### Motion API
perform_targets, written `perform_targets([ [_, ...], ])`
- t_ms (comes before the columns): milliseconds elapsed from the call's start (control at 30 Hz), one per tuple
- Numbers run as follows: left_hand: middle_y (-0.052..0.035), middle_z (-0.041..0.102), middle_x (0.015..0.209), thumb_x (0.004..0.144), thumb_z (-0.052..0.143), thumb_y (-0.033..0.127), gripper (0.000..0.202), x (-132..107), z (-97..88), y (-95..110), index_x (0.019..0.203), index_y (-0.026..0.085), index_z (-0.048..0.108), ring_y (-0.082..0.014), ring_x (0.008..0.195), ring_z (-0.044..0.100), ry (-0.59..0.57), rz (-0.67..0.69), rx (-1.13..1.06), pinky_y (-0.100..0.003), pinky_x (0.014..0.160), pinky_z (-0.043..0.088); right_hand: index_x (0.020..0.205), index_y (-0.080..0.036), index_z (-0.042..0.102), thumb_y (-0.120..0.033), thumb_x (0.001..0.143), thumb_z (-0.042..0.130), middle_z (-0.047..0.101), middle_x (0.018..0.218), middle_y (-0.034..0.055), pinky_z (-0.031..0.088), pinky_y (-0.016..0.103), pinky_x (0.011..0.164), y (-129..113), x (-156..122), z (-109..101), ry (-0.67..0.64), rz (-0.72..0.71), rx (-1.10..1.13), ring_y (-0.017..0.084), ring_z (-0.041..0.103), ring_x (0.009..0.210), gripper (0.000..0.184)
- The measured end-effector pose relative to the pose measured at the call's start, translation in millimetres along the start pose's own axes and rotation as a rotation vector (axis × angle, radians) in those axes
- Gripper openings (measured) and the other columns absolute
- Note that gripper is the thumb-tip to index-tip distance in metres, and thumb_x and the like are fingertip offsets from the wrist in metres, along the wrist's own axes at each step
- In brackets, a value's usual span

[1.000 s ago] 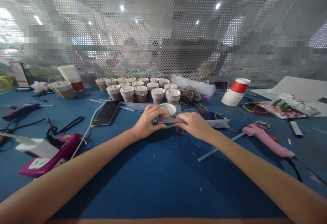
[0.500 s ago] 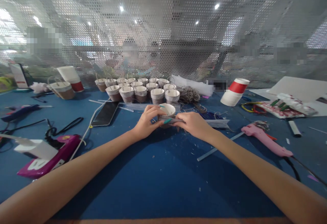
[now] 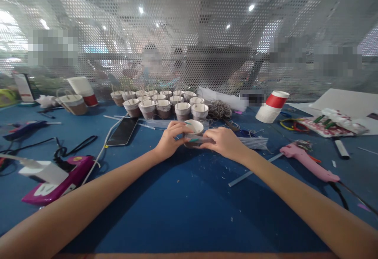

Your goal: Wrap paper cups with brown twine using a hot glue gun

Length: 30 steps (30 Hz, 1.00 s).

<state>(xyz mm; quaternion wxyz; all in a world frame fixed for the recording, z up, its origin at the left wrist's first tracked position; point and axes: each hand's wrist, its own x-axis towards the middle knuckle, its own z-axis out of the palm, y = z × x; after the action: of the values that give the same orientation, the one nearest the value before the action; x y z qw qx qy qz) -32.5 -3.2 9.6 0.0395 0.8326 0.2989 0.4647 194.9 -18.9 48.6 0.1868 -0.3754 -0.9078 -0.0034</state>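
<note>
Between my hands is a small paper cup (image 3: 195, 126), its white mouth facing up and its lower side wrapped in something greyish. My left hand (image 3: 173, 138) grips it from the left, fingers over the rim and thumb on the front. My right hand (image 3: 219, 142) is closed at the cup's right side, pinching a greyish band against it; the fingertips partly hide that band. Just behind stand several wrapped paper cups (image 3: 182, 111) in rows, some with cord handles. A pile of grey-brown cord (image 3: 220, 110) lies to their right.
A pink glue gun (image 3: 308, 162) with a glue stick lies right of my right forearm. On the left are a black phone (image 3: 122, 132) and a purple power strip (image 3: 78, 174). Stacked paper cups (image 3: 269, 113) lean at the back right. A perforated metal screen (image 3: 189, 30) rises behind.
My right fingers have shifted slightly along the cup's front, and the band there looks flatter against it. My left hand has hardly moved. The view has moved slightly.
</note>
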Motion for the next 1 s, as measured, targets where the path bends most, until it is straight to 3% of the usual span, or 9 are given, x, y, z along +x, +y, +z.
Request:
perform_targets([
  [300, -0.0085, 0.071, 0.101, 0.082, 0.066, 0.042, 0.031, 1, -4.3, 3, 0.103, 0.021, 0.069, -0.0252, 0.106, 0.056, -0.054, 0.031, -0.031, -0.045, 0.092, 0.045, 0.081, -0.017, 0.062, -0.036, 0.091, 0.056, 0.065, 0.072, 0.0034, 0.032, 0.027, 0.061, -1, 0, 3, 0.017, 0.023, 0.019, 0.015, 0.056, 0.065, 0.022],
  [533, -0.0057, 0.073, 0.092, 0.087, 0.060, 0.037, 0.020, 2, 0.4, 5, 0.095, 0.022, 0.071, -0.0233, 0.102, 0.058, 0.014, 0.003, -0.028, -0.043, 0.092, 0.044, 0.074, -0.018, 0.061, -0.032, 0.091, 0.056, 0.063, 0.063, -0.0002, 0.032, 0.025, 0.057, -4, 0, -1, -0.001, 0.126, 0.211, 0.013, 0.056, 0.062, 0.023],
  [767, -0.0044, 0.074, 0.086, 0.082, 0.066, 0.038, 0.018, 4, 2.5, 11, 0.089, 0.023, 0.073, -0.0238, 0.099, 0.059, 0.052, -0.066, -0.026, -0.044, 0.089, 0.048, 0.075, -0.018, 0.063, -0.031, 0.089, 0.059, 0.064, 0.066, 0.0009, 0.032, 0.025, 0.057, -3, 2, 0, 0.019, 0.158, 0.202, 0.013, 0.056, 0.062, 0.020],
  [1000, -0.0031, 0.073, 0.076, 0.082, 0.067, 0.038, 0.015, 4, 7.1, 7, 0.082, 0.026, 0.075, -0.0231, 0.094, 0.062, 0.114, -0.118, -0.045, -0.042, 0.082, 0.053, 0.077, -0.018, 0.061, -0.040, 0.090, 0.057, 0.063, 0.065, 0.0008, 0.032, 0.025, 0.057, 0, 2, -3, -0.028, 0.101, 0.216, 0.013, 0.056, 0.061, 0.026],
])
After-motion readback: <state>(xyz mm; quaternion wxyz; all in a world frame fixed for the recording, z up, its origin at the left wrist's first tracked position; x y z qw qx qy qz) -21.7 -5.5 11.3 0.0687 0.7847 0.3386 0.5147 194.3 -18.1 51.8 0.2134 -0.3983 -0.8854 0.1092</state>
